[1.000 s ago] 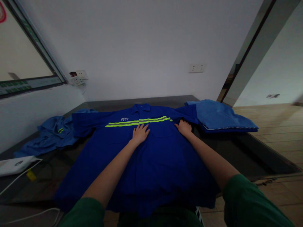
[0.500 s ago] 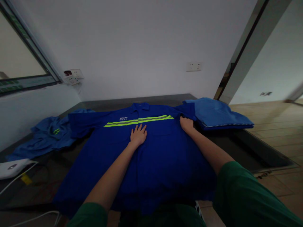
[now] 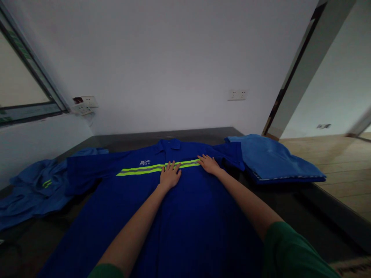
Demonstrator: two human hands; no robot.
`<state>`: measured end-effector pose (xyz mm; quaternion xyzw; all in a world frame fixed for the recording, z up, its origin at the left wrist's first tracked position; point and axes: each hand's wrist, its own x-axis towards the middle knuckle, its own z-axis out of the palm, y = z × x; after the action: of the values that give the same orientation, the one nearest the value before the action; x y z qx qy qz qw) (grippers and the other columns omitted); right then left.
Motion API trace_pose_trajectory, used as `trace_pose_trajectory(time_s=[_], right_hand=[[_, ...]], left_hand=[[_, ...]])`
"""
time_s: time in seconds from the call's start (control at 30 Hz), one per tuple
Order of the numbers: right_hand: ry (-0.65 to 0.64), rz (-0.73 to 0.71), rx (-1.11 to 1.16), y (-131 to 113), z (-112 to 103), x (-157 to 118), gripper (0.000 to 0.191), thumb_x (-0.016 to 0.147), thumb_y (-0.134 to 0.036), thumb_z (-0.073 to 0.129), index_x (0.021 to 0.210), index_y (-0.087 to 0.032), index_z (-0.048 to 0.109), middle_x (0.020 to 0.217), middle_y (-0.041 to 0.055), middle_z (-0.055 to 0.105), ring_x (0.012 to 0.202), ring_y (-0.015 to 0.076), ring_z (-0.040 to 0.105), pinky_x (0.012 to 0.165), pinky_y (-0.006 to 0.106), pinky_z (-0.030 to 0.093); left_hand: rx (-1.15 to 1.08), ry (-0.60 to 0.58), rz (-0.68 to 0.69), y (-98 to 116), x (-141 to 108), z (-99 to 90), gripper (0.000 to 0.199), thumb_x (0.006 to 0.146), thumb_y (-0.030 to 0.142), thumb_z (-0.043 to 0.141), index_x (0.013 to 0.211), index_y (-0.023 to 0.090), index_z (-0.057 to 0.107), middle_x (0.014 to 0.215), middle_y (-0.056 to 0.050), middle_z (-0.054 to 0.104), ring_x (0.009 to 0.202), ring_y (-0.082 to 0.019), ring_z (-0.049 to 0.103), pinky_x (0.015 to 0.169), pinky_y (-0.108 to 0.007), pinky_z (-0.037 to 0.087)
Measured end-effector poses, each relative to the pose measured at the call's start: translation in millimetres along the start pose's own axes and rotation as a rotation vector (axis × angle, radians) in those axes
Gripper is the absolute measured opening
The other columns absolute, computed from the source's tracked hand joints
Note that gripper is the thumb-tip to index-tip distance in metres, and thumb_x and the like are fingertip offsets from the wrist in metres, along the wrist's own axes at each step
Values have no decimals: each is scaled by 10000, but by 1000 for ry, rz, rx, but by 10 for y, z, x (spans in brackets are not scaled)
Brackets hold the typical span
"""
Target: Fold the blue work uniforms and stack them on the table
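A dark blue work jacket [image 3: 185, 212] lies spread front side up, collar toward the wall, with a yellow-green reflective stripe [image 3: 142, 170] across its chest and a small white logo above the stripe. My left hand [image 3: 170, 175] rests flat on the jacket's middle, fingers spread over the stripe just below the collar. At the stripe's right end lies my right hand [image 3: 209, 164], palm down with fingers stretched out. Neither hand grips the cloth. Both sleeves reach out sideways; the right one touches a folded stack of blue clothes [image 3: 278, 156].
The dark table [image 3: 124, 143] stands against a white wall with sockets [image 3: 237, 95]. A crumpled lighter blue garment [image 3: 37, 189] lies at the left, partly under the jacket's sleeve. To the right, beyond the table edge, is a tiled floor [image 3: 333, 158].
My right hand has let go of the jacket near the right armpit and moved left onto the stripe, its fingers now spread. My left hand stays on the jacket's middle. The view has tilted up.
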<state>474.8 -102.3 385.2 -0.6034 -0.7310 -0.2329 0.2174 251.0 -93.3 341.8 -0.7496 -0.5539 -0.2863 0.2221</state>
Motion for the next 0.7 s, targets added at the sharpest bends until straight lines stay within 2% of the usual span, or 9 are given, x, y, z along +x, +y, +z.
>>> trace_pose_trajectory(time_s=[0.17,0.23,0.3,0.37,0.43,0.5,0.57,0.63,0.7], right_hand=[[-48,136,38,539,167,108,530,1000,-450,250,1509,-301,245,1589,34,187,1447,314,157,1137,515,184],[-54,208,48,555,157,136,543,995,-425,269,1508,-249,267,1580,69,214,1434,336,193,1121,529,216],[-48,230,45,469,85,177,536,973,-384,349,1465,-174,373,1536,134,315,1405,357,263,1097,541,254],[-18,196,41,392,-55,224,491,945,-357,422,1390,-160,484,1478,156,411,1378,334,326,1093,503,279],[63,168,49,448,-253,256,442,945,-363,427,1333,-183,539,1416,144,489,1330,286,408,1079,427,322],[188,242,53,694,-457,253,418,958,-360,397,1294,-170,558,1332,157,556,1239,264,507,1019,384,391],[278,448,37,1071,-598,205,401,945,-333,434,1247,-110,576,1241,201,602,1166,287,564,954,387,439],[222,616,37,1449,-633,130,426,926,-362,492,1195,-48,596,1186,246,617,1143,323,578,923,404,454],[149,683,74,1711,-575,66,493,901,-438,538,1144,-16,619,1148,278,621,1132,351,582,903,424,457]], left_hand=[[10,-9,-22,-52,-16,15,527,967,450,289,1473,317,349,1561,-48,265,1450,-267,184,1161,-512,153],[4,6,-14,-38,-25,3,523,967,443,291,1471,318,355,1558,-44,273,1449,-266,190,1161,-515,156],[4,16,-10,-28,-27,1,523,965,435,302,1471,313,356,1556,-49,275,1448,-268,194,1161,-516,157],[7,17,-12,-26,-26,7,525,963,430,311,1473,310,354,1555,-55,276,1446,-271,197,1160,-517,160],[10,21,-12,-29,-26,12,524,962,430,314,1471,313,358,1554,-52,277,1446,-272,198,1159,-518,164],[13,30,-7,-30,-30,11,521,962,433,311,1468,315,364,1554,-47,278,1445,-273,201,1158,-517,169],[16,34,-2,-27,-35,5,522,964,434,307,1468,312,366,1554,-49,279,1444,-276,204,1157,-517,171],[20,29,-4,-22,-36,0,524,965,430,304,1470,306,362,1554,-54,279,1444,-280,203,1156,-520,172],[22,22,-6,-17,-35,1,525,965,426,304,1471,300,362,1551,-59,286,1444,-283,200,1154,-525,169]])
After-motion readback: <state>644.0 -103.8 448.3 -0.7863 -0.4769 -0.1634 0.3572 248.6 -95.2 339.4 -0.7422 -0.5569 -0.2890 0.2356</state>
